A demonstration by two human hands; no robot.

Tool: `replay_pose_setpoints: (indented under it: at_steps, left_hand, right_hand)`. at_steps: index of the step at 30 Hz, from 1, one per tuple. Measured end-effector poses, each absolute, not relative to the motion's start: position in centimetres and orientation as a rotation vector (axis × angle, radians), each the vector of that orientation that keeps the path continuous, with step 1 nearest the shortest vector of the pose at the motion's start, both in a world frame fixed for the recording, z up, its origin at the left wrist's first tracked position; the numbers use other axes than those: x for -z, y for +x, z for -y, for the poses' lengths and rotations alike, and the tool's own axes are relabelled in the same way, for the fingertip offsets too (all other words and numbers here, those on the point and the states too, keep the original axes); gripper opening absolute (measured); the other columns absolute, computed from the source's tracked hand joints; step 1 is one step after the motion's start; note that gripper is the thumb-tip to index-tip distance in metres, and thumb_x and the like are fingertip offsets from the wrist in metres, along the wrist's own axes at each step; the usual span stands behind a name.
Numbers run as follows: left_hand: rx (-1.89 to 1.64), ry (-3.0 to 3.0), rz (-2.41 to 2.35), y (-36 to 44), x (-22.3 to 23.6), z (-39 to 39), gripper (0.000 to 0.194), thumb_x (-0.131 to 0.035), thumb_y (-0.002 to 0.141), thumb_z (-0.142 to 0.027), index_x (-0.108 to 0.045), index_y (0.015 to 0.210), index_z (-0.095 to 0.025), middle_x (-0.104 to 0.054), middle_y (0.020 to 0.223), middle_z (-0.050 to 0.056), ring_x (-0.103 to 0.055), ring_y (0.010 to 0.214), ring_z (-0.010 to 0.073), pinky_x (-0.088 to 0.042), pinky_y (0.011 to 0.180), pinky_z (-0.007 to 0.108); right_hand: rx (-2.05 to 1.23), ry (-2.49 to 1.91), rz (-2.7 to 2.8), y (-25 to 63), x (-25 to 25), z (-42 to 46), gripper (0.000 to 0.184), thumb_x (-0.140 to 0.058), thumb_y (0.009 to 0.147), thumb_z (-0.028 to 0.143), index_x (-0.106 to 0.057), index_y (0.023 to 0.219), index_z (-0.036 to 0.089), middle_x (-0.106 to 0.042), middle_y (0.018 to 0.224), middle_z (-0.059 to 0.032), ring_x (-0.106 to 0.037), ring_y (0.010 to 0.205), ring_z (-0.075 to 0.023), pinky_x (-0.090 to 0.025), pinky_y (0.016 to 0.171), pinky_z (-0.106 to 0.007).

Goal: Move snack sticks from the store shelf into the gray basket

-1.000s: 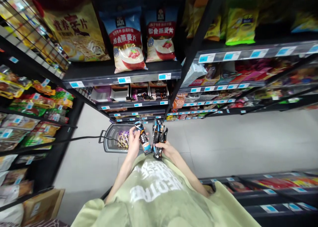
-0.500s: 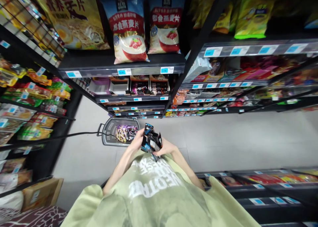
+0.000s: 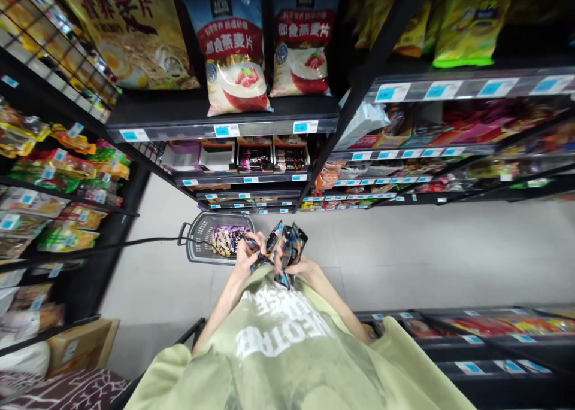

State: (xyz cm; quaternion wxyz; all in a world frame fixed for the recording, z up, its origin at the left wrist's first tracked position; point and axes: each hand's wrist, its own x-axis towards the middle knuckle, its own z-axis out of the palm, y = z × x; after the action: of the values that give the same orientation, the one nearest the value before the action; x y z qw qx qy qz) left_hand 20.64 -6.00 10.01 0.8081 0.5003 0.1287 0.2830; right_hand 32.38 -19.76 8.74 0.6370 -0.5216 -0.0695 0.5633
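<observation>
In front of my shirt, my right hand [image 3: 300,266] is closed round a bunch of black-and-blue snack packets [image 3: 293,245]. My left hand [image 3: 250,253], to its left, has its fingers closed on other packets [image 3: 271,242] of the same dark, blue-edged kind. How many each hand holds is hard to tell, as they overlap and are partly covered by fingers. A grey shopping basket [image 3: 197,253] stands on the floor just beyond my left hand, with purple-and-yellow packets [image 3: 224,239] inside.
Ahead rises a black shelf rack with bags of oatmeal [image 3: 237,69] above and open boxes of bars [image 3: 255,157] lower down. Shelves of packaged snacks [image 3: 63,173] flank the left. A cardboard box [image 3: 81,347] is at lower left, and another shelf [image 3: 485,332] lies behind at right.
A single upright packet showed in my left hand; the packets then came together between both hands, and now they are parted into two groups. The view shifted slightly.
</observation>
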Motion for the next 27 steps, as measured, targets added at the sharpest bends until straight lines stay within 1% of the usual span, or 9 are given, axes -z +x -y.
replay_pose_setpoints:
  at_steps: [4, 7, 9, 13, 16, 19, 22, 24, 27]
  left_hand:
    - [-0.721, 0.985, -0.236, 20.2, -10.2, 5.8, 0.035, -0.083, 0.072, -0.047, -0.055, 0.080, -0.028, -0.044, 0.057, -0.004, -0.044, 0.069, 0.0196, -0.038, 0.068, 0.032]
    - [-0.703, 0.908, -0.298, 20.2, -11.0, 5.8, 0.039, -0.083, 0.069, -0.051, -0.052, 0.076, -0.029, -0.039, 0.055, -0.005, -0.043, 0.068, 0.0208, -0.042, 0.073, 0.036]
    - [-0.671, 0.836, -0.394, 20.2, -11.6, 5.9, 0.040, -0.081, 0.071, -0.054, -0.050, 0.075, -0.029, -0.039, 0.056, -0.005, -0.044, 0.067, 0.0207, -0.044, 0.074, 0.037]
    - [-0.501, 0.808, -0.588, 19.8, -12.2, 6.1, 0.031, -0.068, 0.081, -0.057, -0.054, 0.085, -0.029, -0.045, 0.065, -0.002, -0.047, 0.067, 0.0182, -0.044, 0.063, 0.031]
    - [-0.423, 0.867, -0.655, 19.6, -11.8, 6.1, 0.032, -0.063, 0.083, -0.058, -0.058, 0.093, -0.029, -0.052, 0.071, -0.001, -0.050, 0.068, 0.0171, -0.044, 0.063, 0.030]
    - [-0.447, 0.895, -0.689, 19.7, -11.1, 6.0, 0.034, -0.070, 0.078, -0.051, -0.060, 0.101, -0.027, -0.064, 0.083, 0.002, -0.059, 0.079, 0.0193, -0.048, 0.072, 0.032]
    - [-0.504, 0.859, -0.783, 20.1, -10.6, 5.7, 0.040, -0.075, 0.074, -0.039, -0.060, 0.109, -0.027, -0.071, 0.092, 0.002, -0.065, 0.088, 0.0207, -0.051, 0.079, 0.035]
    - [-0.556, 0.808, -0.847, 20.3, -10.5, 5.4, 0.043, -0.077, 0.073, -0.035, -0.059, 0.112, -0.029, -0.072, 0.096, 0.001, -0.067, 0.089, 0.0191, -0.053, 0.080, 0.035]
    - [-0.584, 0.738, -0.903, 20.2, -10.6, 4.8, 0.042, -0.079, 0.073, -0.036, -0.061, 0.110, -0.028, -0.070, 0.099, -0.001, -0.067, 0.082, 0.0154, -0.056, 0.079, 0.033]
  right_hand:
    - [-1.371, -1.000, 0.175, 32.3, -7.5, 19.7, 0.035, -0.074, 0.041, 0.038, -0.068, 0.075, 0.033, -0.067, 0.060, -0.0055, -0.056, 0.058, -0.0264, -0.045, 0.066, -0.047]
    - [-1.381, -0.995, 0.149, 32.3, -7.4, 19.5, 0.031, -0.073, 0.043, 0.037, -0.065, 0.072, 0.034, -0.065, 0.058, -0.0045, -0.056, 0.059, -0.0274, -0.044, 0.066, -0.046]
    - [-1.368, -0.988, 0.136, 32.3, -7.3, 19.3, 0.030, -0.074, 0.043, 0.035, -0.064, 0.072, 0.034, -0.064, 0.057, -0.0036, -0.056, 0.061, -0.0275, -0.045, 0.065, -0.045]
    - [-1.289, -0.990, 0.097, 32.3, -6.9, 18.9, 0.034, -0.073, 0.049, 0.039, -0.066, 0.081, 0.029, -0.064, 0.058, 0.0004, -0.060, 0.064, -0.0245, -0.049, 0.065, -0.040]
    - [-1.236, -0.990, 0.091, 32.4, -7.0, 18.6, 0.040, -0.075, 0.050, 0.037, -0.068, 0.088, 0.025, -0.066, 0.063, 0.0028, -0.063, 0.063, -0.0210, -0.052, 0.064, -0.035]
    - [-1.181, -1.032, 0.028, 32.5, -7.2, 18.4, 0.040, -0.078, 0.049, 0.032, -0.070, 0.087, 0.022, -0.069, 0.067, 0.0011, -0.064, 0.062, -0.0202, -0.053, 0.059, -0.032]
    - [-1.076, -1.074, -0.077, 32.6, -7.2, 18.3, 0.036, -0.081, 0.050, 0.030, -0.071, 0.084, 0.021, -0.070, 0.068, -0.0006, -0.063, 0.060, -0.0191, -0.052, 0.054, -0.030]
    - [-0.999, -1.080, -0.137, 32.7, -7.2, 18.3, 0.038, -0.082, 0.052, 0.029, -0.072, 0.087, 0.020, -0.070, 0.069, -0.0005, -0.063, 0.060, -0.0182, -0.052, 0.053, -0.029]
    - [-0.942, -1.074, -0.176, 32.8, -7.4, 18.4, 0.044, -0.083, 0.055, 0.029, -0.072, 0.097, 0.020, -0.071, 0.074, -0.0002, -0.062, 0.061, -0.0172, -0.051, 0.051, -0.027]
